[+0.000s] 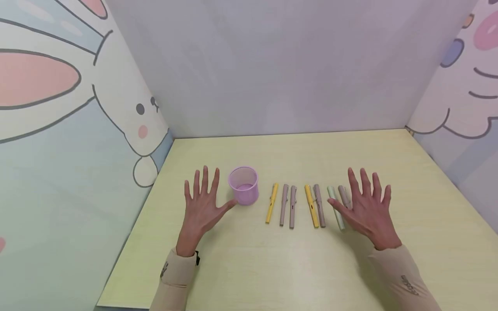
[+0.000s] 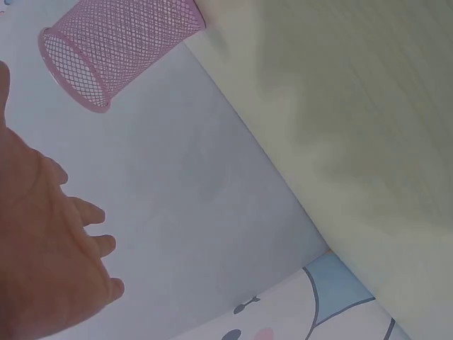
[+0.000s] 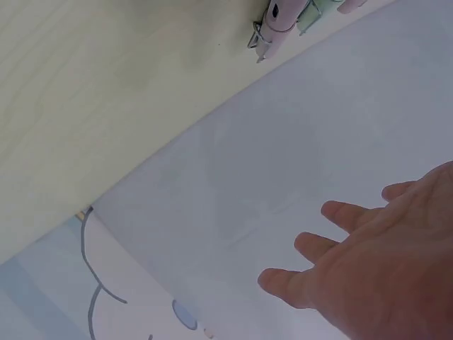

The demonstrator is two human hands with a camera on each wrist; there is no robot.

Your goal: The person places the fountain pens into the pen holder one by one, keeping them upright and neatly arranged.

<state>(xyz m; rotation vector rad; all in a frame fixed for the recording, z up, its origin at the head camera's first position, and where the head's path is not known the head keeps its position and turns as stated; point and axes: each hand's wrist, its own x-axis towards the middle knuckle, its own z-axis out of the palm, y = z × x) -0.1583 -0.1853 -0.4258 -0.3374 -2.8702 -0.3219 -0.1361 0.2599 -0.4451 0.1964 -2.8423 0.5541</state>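
My left hand (image 1: 201, 211) is spread palm down above the table, its thumb tip overlapping the lower edge of a pink mesh pen holder (image 1: 249, 195) in the head view. The left wrist view shows that holder (image 2: 127, 42) beyond the hand (image 2: 49, 248). On the right, my other hand (image 1: 368, 211) is spread too, holding nothing. Its thumb overlaps a pale green pen (image 1: 336, 211), and its palm partly hides a grey-mauve pen (image 1: 344, 194). Leftward lie a yellow pen (image 1: 312, 207) beside a mauve pen (image 1: 320, 207), two more mauve pens (image 1: 284, 207) and another yellow pen (image 1: 272, 205).
The pale wooden table (image 1: 249, 268) meets a plain whitish wall (image 1: 272, 69) at the back. Side walls with cartoon animals, such as a white rabbit (image 1: 128, 99), stand at left and right. Pen clips show at the top of the right wrist view.
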